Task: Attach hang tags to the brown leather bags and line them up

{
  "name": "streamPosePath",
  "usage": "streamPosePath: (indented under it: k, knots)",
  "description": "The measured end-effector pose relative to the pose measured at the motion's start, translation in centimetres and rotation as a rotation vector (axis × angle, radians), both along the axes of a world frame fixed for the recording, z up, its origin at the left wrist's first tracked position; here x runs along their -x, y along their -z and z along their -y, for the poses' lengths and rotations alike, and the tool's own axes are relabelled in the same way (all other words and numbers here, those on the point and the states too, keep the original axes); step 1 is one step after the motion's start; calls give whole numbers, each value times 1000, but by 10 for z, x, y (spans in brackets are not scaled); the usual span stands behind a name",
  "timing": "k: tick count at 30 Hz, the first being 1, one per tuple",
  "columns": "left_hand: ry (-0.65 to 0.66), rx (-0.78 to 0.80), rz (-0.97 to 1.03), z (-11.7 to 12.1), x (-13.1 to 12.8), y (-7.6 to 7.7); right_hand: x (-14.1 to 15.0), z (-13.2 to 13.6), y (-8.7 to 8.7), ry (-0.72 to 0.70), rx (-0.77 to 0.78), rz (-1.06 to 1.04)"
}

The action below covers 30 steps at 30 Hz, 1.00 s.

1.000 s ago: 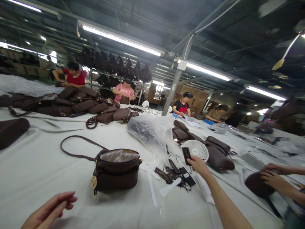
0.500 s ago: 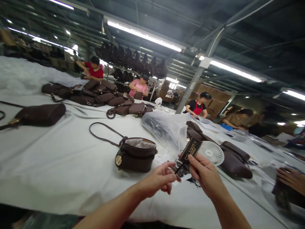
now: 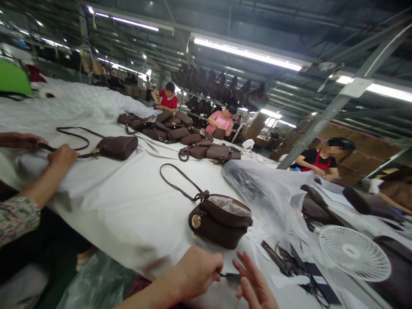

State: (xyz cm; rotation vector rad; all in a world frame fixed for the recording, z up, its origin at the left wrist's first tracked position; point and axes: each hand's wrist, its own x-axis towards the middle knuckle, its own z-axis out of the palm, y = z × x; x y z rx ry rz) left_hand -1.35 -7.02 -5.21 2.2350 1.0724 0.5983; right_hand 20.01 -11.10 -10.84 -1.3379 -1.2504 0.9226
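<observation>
My left hand (image 3: 201,270) is closed in a pinch, with the thin black string of a dark hang tag (image 3: 231,277) at its fingertips. The tag shows nearly edge-on. My right hand (image 3: 254,281) has its fingers spread beside the tag's other end; whether it touches the tag I cannot tell. Just beyond both hands stands a dark brown handbag (image 3: 220,223), its top open on clear plastic stuffing, a round gold charm on its side and its strap looped behind. More dark tags with black strings (image 3: 283,259) lie on the white-covered table to the right.
A white fan (image 3: 354,253) stands at right, near a clear plastic bag (image 3: 267,189). Brown handbags (image 3: 174,131) are heaped at the back. At left a co-worker's hands (image 3: 64,156) hold the strap of another handbag (image 3: 119,147). Other people work across the table.
The view has swung left, so the table things sit further right. My right hand has loosened from the tag, its fingers now spread; the tag has dropped lower, turned edge-on, beside my left hand.
</observation>
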Motion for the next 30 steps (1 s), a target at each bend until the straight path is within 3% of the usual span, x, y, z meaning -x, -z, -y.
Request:
streamPosePath:
  k: [3,6,9,13,16,19,21,24,28,30]
  knots:
    - [55,34,82,0,11,-3,39,-9,-7,-419,89,-93]
    - [-13,91,258,-5,27,-3,55,-23,-18,-581,201,-41]
    - [-64,224,451,-10,40,-3,60,-38,-33,-572,127,223]
    - [-1,485,733,-33,49,-2,64,-57,-63,-578,-204,620]
    - [-212,393,839,-72,54,3,60,-71,-89,-525,-303,763]
    - [-428,220,783,-117,53,9,49,-83,-112,-463,-269,809]
    - [-389,222,709,-140,48,11,43,-90,-121,-432,-177,754]
    - [-238,386,715,-160,34,7,45,-95,-126,-398,-82,678]
    - [-144,814,1172,-167,21,0,64,-103,-127,-444,-244,748]
    - [-146,928,1376,-167,21,1,75,-109,-129,-445,-364,803]
